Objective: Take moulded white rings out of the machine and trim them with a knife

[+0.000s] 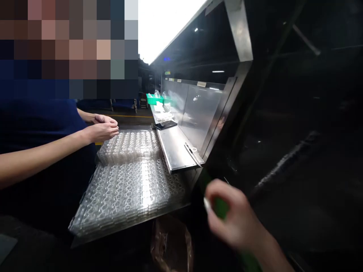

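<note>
My right hand (231,217) comes in from the lower right, blurred by motion. Its thumb and index finger are curled together in a pinch, with a small whitish spot at the tips. Whether that is a held part or a fingernail I cannot tell. Some green shows behind the curled fingers. Nearest to the hand is the front end of a metal shelf (177,153), where a thin pen-like tool (192,154) lies. My left hand is out of view. To the left are stacked clear plastic trays (124,189) with rows of round pockets.
A co-worker in dark blue stands at the left, both hands (103,128) over the rear tray stack (132,145). Farther back on the shelf are a black phone (166,125) and a green bin (154,99). A brown bag (171,243) hangs below; a metal frame post (221,117) rises at right.
</note>
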A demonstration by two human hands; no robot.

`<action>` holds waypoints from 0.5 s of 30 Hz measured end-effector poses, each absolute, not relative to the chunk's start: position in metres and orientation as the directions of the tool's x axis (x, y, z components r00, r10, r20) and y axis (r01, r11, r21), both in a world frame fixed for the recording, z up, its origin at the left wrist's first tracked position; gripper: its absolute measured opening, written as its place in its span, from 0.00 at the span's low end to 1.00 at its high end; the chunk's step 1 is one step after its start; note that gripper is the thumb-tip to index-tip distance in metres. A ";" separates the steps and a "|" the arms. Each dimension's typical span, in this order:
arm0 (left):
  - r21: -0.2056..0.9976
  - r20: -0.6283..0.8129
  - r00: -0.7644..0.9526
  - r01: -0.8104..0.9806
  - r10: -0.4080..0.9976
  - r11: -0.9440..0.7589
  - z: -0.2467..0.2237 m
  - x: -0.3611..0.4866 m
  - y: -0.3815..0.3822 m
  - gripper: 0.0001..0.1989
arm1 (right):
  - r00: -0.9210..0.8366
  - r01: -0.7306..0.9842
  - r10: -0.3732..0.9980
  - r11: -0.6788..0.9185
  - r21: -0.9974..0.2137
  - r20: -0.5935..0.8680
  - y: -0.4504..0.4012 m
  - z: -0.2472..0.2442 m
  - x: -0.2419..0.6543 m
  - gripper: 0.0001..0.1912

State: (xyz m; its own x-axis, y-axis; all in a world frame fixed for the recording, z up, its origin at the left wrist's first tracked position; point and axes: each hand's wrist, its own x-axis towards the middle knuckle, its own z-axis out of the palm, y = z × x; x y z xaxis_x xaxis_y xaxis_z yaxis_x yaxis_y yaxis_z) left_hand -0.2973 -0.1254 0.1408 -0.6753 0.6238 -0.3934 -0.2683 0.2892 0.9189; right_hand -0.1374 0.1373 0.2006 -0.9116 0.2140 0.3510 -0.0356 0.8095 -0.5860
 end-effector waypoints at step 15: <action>0.975 -0.221 -0.752 -0.159 0.621 0.155 0.193 -0.571 -0.094 0.24 | -0.835 0.204 0.397 0.867 -0.455 0.382 0.080 0.232 -0.152 0.10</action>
